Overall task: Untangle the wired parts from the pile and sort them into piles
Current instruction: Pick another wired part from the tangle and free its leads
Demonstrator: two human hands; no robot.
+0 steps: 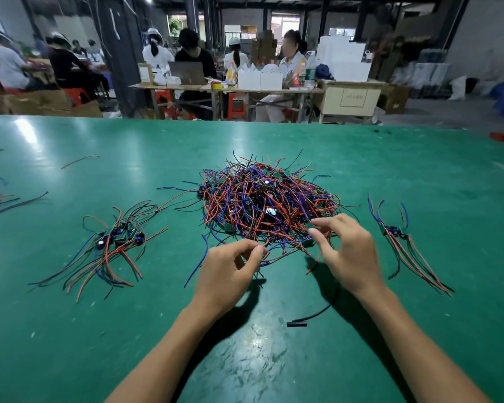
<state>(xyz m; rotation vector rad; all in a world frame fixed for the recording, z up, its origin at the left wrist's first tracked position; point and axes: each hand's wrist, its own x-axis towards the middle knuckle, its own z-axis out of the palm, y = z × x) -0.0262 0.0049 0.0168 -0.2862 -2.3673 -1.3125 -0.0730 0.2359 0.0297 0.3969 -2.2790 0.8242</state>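
Red-and-blue tangled pile (269, 205) lay just beyond both hands | left hand (230, 273) pinched wires at its near edge | right hand (351, 254), nearer, apparently pinched a part | wires ran across between them.

Factory assembly floor, green worktable (70, 330), seated workers (288, 62), stacked cartons (262, 48)

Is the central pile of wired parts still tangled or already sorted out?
Still tangled: the central pile is a knotted heap of red, blue and black wires, far bigger than the sorted piles beside it.
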